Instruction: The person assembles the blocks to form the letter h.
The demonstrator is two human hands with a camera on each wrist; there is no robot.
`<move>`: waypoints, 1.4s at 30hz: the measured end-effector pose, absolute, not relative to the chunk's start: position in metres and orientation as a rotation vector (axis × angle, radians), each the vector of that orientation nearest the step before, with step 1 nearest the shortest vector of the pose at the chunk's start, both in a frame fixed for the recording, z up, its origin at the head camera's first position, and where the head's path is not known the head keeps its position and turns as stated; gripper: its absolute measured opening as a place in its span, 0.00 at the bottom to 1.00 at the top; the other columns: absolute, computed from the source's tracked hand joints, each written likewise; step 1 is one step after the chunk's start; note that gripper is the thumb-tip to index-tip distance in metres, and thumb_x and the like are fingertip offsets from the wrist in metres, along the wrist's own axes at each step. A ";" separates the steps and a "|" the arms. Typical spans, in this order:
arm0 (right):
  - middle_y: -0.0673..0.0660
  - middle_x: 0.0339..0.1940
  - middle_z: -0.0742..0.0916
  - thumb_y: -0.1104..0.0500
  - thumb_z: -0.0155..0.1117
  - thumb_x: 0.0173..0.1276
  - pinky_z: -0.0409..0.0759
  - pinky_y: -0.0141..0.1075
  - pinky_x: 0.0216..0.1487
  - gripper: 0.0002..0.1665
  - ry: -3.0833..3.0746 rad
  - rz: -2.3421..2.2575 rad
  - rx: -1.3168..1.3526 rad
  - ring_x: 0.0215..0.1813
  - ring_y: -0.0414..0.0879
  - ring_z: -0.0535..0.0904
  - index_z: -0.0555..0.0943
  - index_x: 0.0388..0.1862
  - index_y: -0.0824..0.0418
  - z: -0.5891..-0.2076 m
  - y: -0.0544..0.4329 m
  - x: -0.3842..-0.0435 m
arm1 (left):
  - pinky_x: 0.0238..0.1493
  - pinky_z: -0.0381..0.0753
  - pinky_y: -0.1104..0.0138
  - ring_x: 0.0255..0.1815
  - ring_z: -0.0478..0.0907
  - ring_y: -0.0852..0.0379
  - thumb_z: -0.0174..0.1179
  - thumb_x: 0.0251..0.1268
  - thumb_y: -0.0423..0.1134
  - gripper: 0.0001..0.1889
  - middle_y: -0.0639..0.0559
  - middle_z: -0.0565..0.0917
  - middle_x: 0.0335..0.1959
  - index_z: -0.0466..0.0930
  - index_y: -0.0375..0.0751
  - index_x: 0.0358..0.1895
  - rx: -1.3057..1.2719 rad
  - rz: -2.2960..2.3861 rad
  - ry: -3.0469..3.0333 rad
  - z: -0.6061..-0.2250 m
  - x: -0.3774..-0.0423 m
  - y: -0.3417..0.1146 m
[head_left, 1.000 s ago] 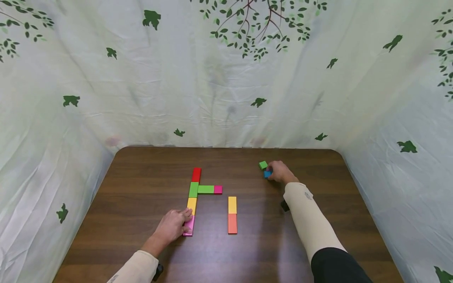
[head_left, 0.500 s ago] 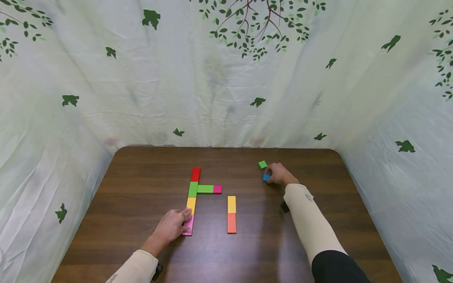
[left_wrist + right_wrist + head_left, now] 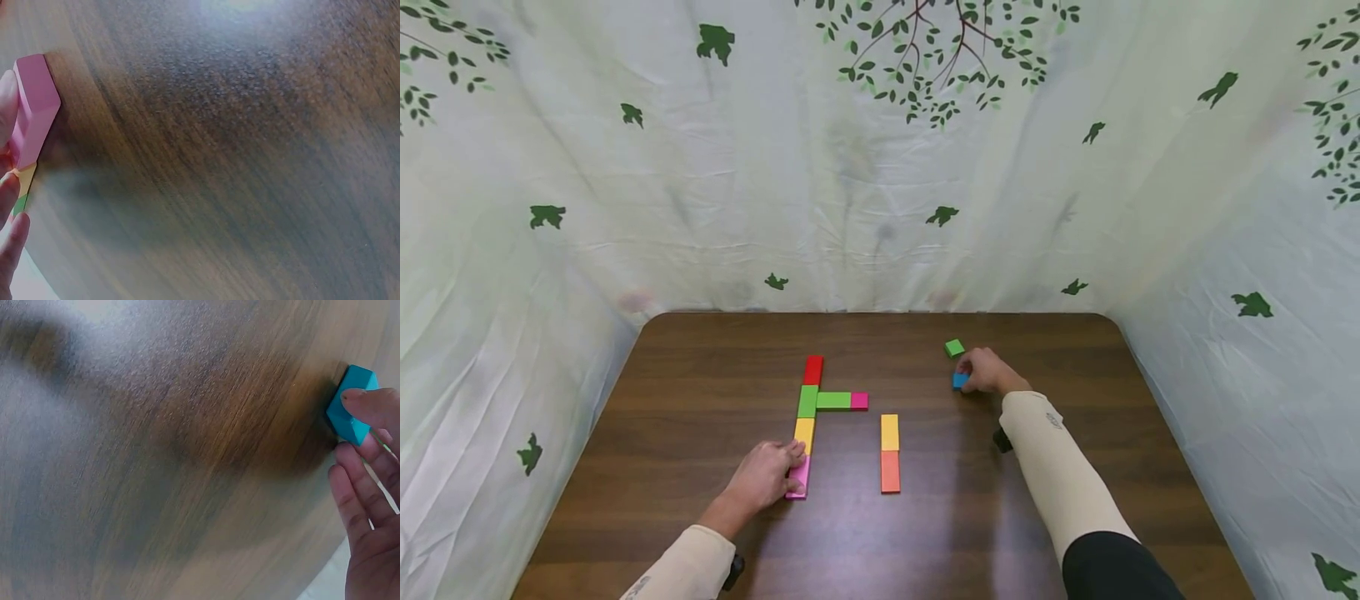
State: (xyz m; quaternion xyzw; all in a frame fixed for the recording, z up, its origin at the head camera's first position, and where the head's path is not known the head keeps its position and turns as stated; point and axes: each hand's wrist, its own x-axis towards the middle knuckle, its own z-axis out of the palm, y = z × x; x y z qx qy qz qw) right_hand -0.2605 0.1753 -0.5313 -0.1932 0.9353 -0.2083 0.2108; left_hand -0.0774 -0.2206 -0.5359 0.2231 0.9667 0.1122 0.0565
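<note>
A pink block (image 3: 801, 477) forms the near end of a column of blocks. My left hand (image 3: 760, 477) holds it, thumb on its near part and fingers by the join with a yellow block (image 3: 804, 433). Beyond the yellow come a green block (image 3: 807, 402) and a red block (image 3: 813, 369). A second green block (image 3: 833, 402) sticks out rightward, tipped by a magenta block (image 3: 859, 402). On the right, my right hand (image 3: 992, 371) pinches a blue block (image 3: 959, 381) between thumb and fingers, low at the tabletop. The right wrist view shows the thumb on this blue block (image 3: 350, 415).
A small green block (image 3: 954, 347) lies just beyond the right hand. Between the hands, another yellow block (image 3: 890, 432) touches an orange block (image 3: 890, 472) end to end. The wooden table (image 3: 1037, 500) meets a leaf-printed cloth (image 3: 850, 250) at its far edge.
My right hand has drawn the blue block slightly nearer and leftward, away from the small green block. The left hand stays where it was. The head view has shifted a little.
</note>
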 end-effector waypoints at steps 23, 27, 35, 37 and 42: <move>0.52 0.34 0.84 0.65 0.75 0.51 0.79 0.36 0.42 0.15 2.491 -0.508 -0.565 0.38 0.44 0.77 0.83 0.39 0.63 -0.520 0.147 -0.258 | 0.54 0.78 0.52 0.53 0.81 0.42 0.76 0.40 0.47 0.30 0.39 0.83 0.52 0.84 0.34 0.49 0.626 0.365 2.929 -0.536 -0.081 -0.217; 0.53 0.33 0.84 0.66 0.75 0.51 0.78 0.36 0.42 0.14 2.480 -0.518 -0.588 0.37 0.44 0.77 0.83 0.38 0.64 -0.519 0.140 -0.257 | 0.54 0.78 0.52 0.54 0.81 0.43 0.76 0.40 0.46 0.29 0.39 0.82 0.52 0.84 0.34 0.49 0.615 0.366 2.923 -0.535 -0.080 -0.217; 0.52 0.31 0.82 0.66 0.74 0.51 0.77 0.34 0.39 0.12 2.460 -0.533 -0.586 0.36 0.44 0.75 0.83 0.36 0.62 -0.517 0.120 -0.257 | 0.54 0.77 0.51 0.54 0.80 0.42 0.77 0.41 0.44 0.28 0.39 0.83 0.52 0.84 0.34 0.48 0.615 0.383 2.920 -0.532 -0.080 -0.217; 0.52 0.31 0.82 0.66 0.74 0.51 0.77 0.34 0.38 0.12 2.460 -0.541 -0.602 0.35 0.44 0.74 0.83 0.35 0.62 -0.516 0.114 -0.257 | 0.54 0.77 0.51 0.54 0.80 0.42 0.77 0.41 0.44 0.27 0.38 0.83 0.52 0.84 0.33 0.48 0.616 0.389 2.919 -0.532 -0.080 -0.217; 0.50 0.29 0.81 0.65 0.76 0.49 0.75 0.32 0.36 0.12 2.488 -0.521 -0.669 0.34 0.43 0.74 0.83 0.33 0.60 -0.517 0.101 -0.256 | 0.55 0.77 0.51 0.53 0.81 0.42 0.76 0.42 0.44 0.28 0.39 0.82 0.52 0.84 0.34 0.49 0.611 0.368 2.920 -0.532 -0.079 -0.216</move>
